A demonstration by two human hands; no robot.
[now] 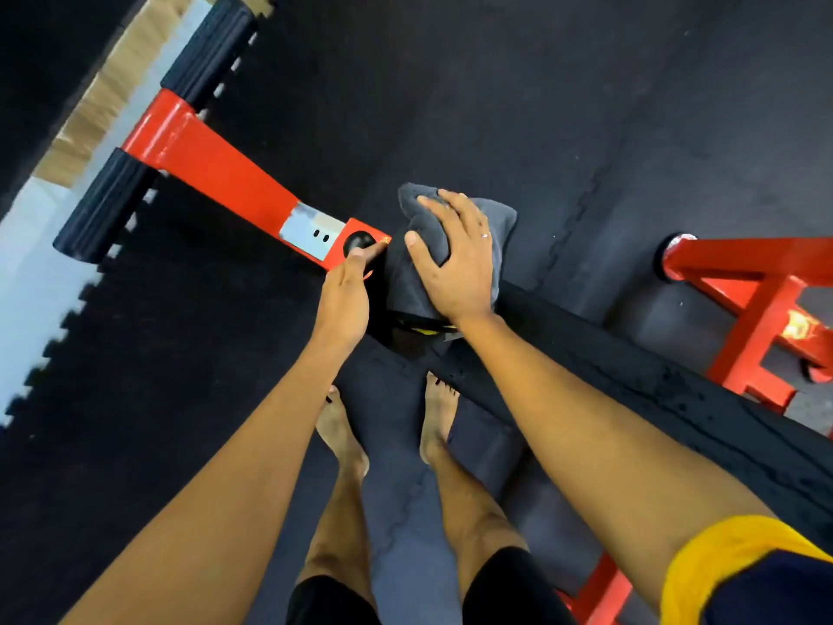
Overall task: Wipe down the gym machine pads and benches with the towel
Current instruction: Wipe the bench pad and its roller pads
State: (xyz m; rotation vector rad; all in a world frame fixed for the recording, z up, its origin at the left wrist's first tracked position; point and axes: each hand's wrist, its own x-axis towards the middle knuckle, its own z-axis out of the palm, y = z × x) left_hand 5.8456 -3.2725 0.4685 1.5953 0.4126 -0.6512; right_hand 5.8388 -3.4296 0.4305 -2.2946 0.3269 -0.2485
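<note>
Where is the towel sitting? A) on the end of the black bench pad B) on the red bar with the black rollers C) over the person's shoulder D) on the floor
A: the gray towel is bunched on the end of the black bench pad, with the right hand gripping it from above.

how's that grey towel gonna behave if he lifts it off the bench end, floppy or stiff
Probably floppy: the towel drapes over the bench end and bunches in soft folds under the right hand. Likely light for its bulk, being soft cloth. It probably won't slide freely: its nap looks fuzzy against the bench's textured top.
</note>
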